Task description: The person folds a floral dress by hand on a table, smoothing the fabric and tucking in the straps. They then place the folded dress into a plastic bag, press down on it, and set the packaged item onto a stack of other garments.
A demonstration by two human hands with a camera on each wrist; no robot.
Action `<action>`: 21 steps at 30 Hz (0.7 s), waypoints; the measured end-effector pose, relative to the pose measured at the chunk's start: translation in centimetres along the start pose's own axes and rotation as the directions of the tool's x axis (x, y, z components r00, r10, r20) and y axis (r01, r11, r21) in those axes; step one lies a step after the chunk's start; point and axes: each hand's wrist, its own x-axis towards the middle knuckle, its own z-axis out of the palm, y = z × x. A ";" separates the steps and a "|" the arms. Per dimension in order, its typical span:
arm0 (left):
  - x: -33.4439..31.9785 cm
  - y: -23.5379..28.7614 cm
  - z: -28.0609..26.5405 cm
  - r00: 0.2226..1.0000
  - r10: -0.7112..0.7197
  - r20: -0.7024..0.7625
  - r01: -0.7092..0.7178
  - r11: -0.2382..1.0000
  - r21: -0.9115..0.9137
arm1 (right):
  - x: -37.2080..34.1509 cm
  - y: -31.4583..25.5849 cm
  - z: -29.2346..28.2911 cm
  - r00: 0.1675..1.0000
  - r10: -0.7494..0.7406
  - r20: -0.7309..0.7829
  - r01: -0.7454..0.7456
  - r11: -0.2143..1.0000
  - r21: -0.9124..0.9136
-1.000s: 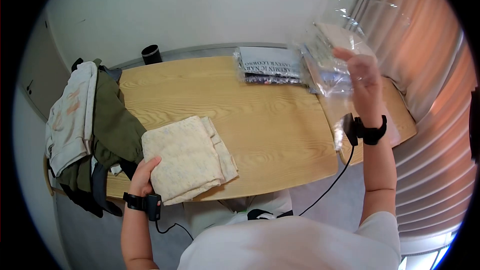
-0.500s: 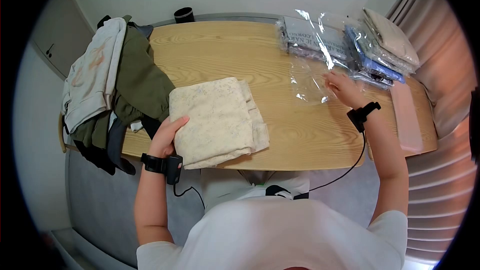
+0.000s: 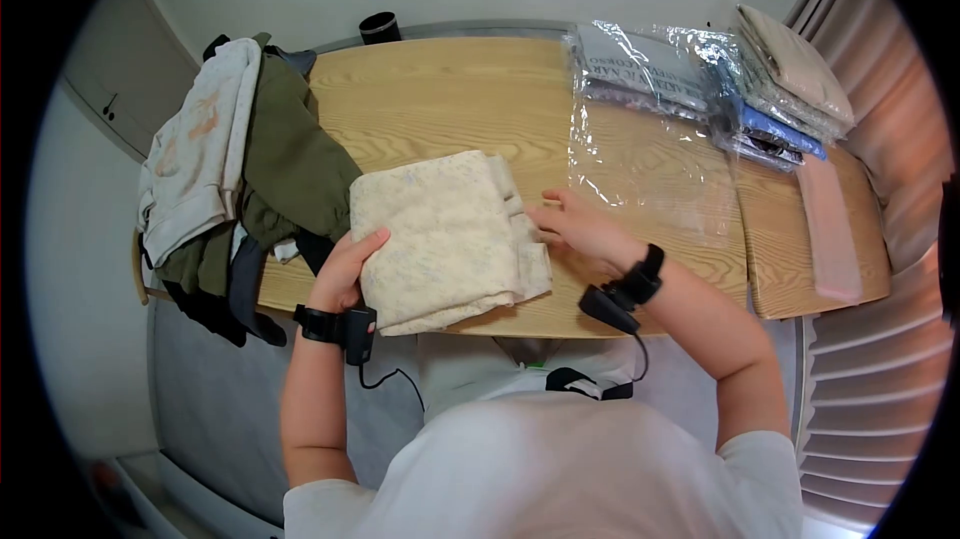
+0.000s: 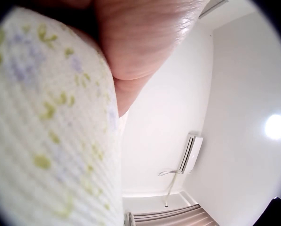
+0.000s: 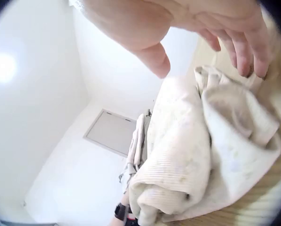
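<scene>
A transparent plastic bag (image 3: 640, 174) lies at the upper right of the head frame, desk grain showing through its lower half while its upper end overlaps a lettered grey package (image 3: 640, 69). Just beside that, a stack of bagged clothes (image 3: 790, 74) has beige, grey and blue fabric inside its plastic. A black bin (image 3: 380, 29) stands beyond the far edge at top; its inside is too dark to read.

The folded cream floral garment (image 3: 430, 239) sits at the lower centre, its bottom fold at the near edge of the desk (image 3: 440, 89). Bare wood runs from its top side to the far edge; an olive garment (image 3: 300, 154) and a pale sweatshirt (image 3: 205, 124) crowd its left.

The left hand (image 3: 345, 264) pinches the garment's left edge, thumb on top. The right hand (image 3: 585, 229) reaches in from the right with thumb and loosely bent fingers apart, gripping nothing; its fingertips are at the garment's right layers, contact uncertain.
</scene>
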 end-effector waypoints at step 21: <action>-1.4 0.3 2.0 0.993 0.115 0.021 -0.115 0.923 0.367 | 0.7 0.7 2.2 0.998 0.006 0.063 -0.027 0.937 0.347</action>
